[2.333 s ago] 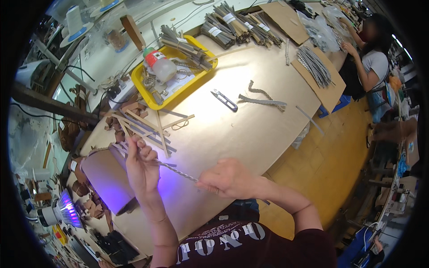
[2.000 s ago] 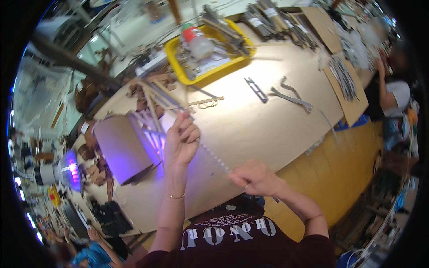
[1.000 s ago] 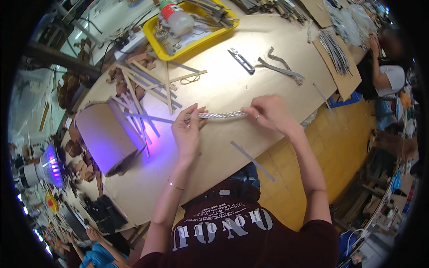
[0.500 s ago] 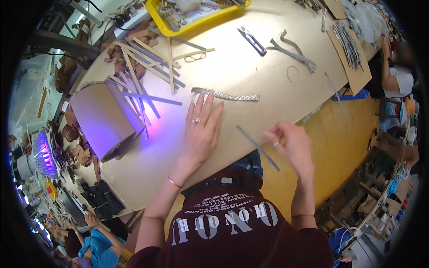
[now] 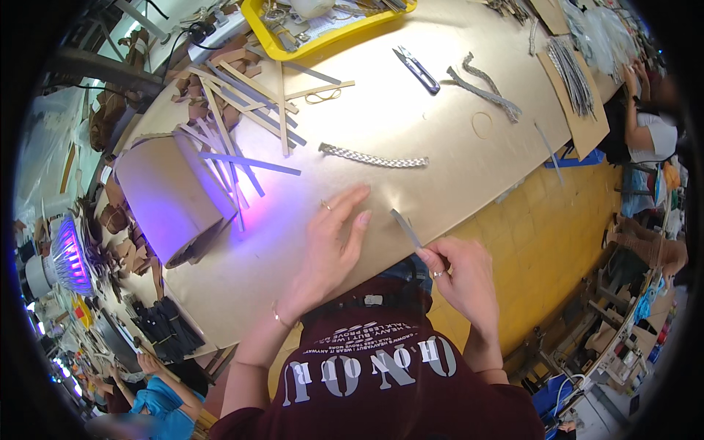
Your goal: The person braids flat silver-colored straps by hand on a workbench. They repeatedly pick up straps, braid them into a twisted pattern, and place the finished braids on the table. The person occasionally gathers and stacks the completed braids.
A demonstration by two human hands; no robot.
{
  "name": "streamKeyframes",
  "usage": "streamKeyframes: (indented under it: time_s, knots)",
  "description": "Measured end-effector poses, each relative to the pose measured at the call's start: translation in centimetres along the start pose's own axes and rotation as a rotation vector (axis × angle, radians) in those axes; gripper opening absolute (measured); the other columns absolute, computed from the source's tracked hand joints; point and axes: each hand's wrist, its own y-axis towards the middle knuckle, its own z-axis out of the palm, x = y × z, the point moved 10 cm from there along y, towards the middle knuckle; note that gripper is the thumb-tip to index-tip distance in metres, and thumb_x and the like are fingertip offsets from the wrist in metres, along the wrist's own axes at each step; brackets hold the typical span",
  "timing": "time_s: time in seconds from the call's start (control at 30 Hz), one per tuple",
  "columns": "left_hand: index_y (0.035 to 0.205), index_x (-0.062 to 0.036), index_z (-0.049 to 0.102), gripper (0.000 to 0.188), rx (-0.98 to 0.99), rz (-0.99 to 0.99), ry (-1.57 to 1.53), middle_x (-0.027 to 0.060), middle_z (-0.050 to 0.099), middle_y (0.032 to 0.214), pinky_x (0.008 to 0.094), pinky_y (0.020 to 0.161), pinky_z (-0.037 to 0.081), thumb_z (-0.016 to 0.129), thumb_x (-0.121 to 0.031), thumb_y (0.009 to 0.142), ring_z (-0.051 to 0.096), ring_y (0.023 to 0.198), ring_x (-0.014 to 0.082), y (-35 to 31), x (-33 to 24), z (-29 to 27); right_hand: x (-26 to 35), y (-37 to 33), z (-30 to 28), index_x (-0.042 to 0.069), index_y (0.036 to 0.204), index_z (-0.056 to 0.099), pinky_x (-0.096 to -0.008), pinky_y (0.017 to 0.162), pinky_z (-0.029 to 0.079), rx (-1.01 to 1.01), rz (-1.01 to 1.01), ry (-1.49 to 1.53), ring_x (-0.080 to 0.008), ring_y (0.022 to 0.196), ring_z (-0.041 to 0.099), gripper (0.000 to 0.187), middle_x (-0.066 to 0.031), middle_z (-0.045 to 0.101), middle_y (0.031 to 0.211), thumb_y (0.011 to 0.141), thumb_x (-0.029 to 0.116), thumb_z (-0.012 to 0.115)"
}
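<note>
A narrow grey strip point(image 5: 405, 228) is pinched at its near end between the thumb and fingers of my right hand point(image 5: 462, 277), by the table's front edge. Its free end points away over the tabletop. My left hand point(image 5: 334, 238) hovers at the near side of the table, fingers apart and slightly bent, with nothing in it. Beyond both hands a silvery braided cord point(image 5: 375, 158) lies by itself. Thread snips point(image 5: 416, 70) rest farther back. To their right lie two greyish braided pieces point(image 5: 484, 88) and a thin tan rubber band point(image 5: 482, 125).
At the left, loose grey and tan strips point(image 5: 249, 161) lie beside a brown curved roll point(image 5: 172, 198) under purple light. A yellow tray point(image 5: 330, 40) of metal parts stands at the back. Grey cords point(image 5: 570, 77) sit on cardboard at right. Other people work on both sides.
My left hand has come off the braided cord and drawn back toward me. My right hand has moved left and taken hold of the near end of the grey strip.
</note>
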Motion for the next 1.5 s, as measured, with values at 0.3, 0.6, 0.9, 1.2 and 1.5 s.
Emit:
streamKeyframes:
  time_s: [0.3,0.6,0.9,1.2,1.5]
  knots:
    - [0.123,0.0058,0.06,0.033,0.093,-0.33,-0.993,0.0136,0.071,0.101,0.0282,0.081,0.054,0.061,-0.016,0.098,0.068,0.091,0.0143,-1.4,-1.1,1.6,3.4,0.9,-1.9,0.005,0.082,0.066,-0.0352,0.067,0.039,0.019,-0.155,0.055,-0.0251,0.064,0.054,0.017,-0.0065,0.06,0.068,0.083,0.02,0.075]
    - [0.114,0.003,0.068,0.023,-0.03,-0.307,-0.769,0.0083,0.07,0.093,0.0262,0.078,0.053,0.066,-0.007,0.094,0.066,0.085,0.0117,0.0,0.0,1.9,5.7,4.0,-3.3,0.004,0.105,0.069,-0.0382,0.079,0.046,-0.299,-0.25,-0.358,-0.0284,0.078,0.062,0.029,-0.0102,0.066,0.084,0.084,0.023,0.075]
    - [0.121,0.0006,0.064,0.036,-0.583,0.111,0.194,0.0141,0.064,0.108,0.0328,0.083,0.05,0.072,-0.008,0.087,0.062,0.094,0.023,2.4,-0.9,-6.8,2.3,9.3,0.5,-0.001,0.097,0.068,-0.0309,0.063,0.045,-0.052,-0.011,0.237,-0.0204,0.068,0.058,0.015,-0.0112,0.063,0.08,0.092,0.014,0.067]
    - [0.114,-0.0024,0.068,0.031,-0.351,0.141,0.079,0.0089,0.07,0.098,0.0331,0.076,0.053,0.072,-0.001,0.083,0.066,0.085,0.0241,4.5,1.3,-5.6,0.8,11.5,-1.0,-0.003,0.095,0.063,-0.0261,0.061,0.041,-0.185,0.049,0.305,-0.0116,0.066,0.05,0.015,-0.0038,0.056,0.08,0.096,0.011,0.062]
    - [0.123,-0.0035,0.065,0.048,0.033,0.605,0.419,0.0081,0.066,0.114,0.0333,0.078,0.053,0.064,-0.005,0.075,0.063,0.089,0.0199,-4.0,0.5,-1.8,0.4,5.2,4.7,0.001,0.1,0.063,-0.0289,0.059,0.046,0.102,0.133,0.319,-0.0184,0.066,0.057,0.014,-0.0092,0.058,0.088,0.091,0.011,0.067]
